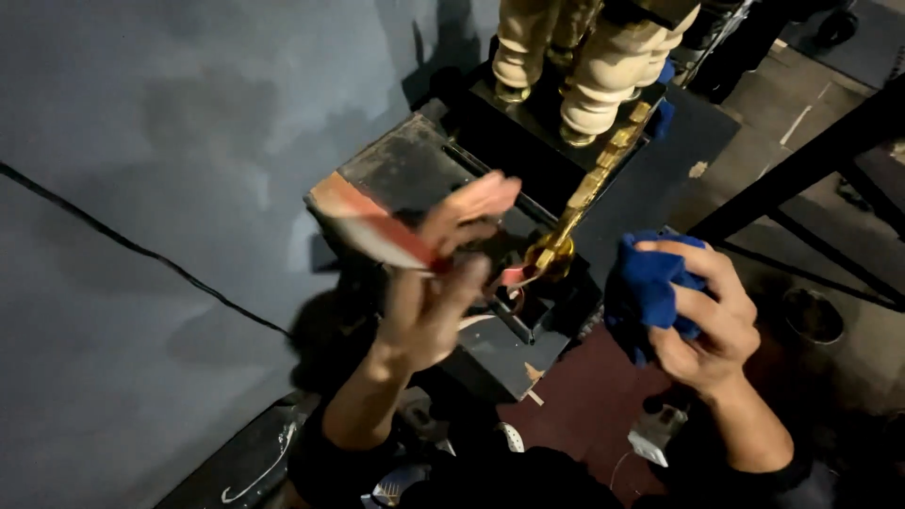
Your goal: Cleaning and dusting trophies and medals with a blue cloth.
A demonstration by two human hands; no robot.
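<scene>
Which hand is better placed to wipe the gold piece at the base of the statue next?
Likely the right hand: it already grips the blue cloth and sits just beside the gold piece. The left hand is occupied with a red-and-white strip.

Your left hand (429,292) is raised over the block (415,170), w/ a flat card (372,226) between its fingers. Your right hand (712,325) sits to the right of it, wrapped round a cloth (646,283). Between the hands, a chain (589,188) runs up to the figure's legs (603,80) standing on the block's far end. Wall (141,188) lies left of the block.
</scene>
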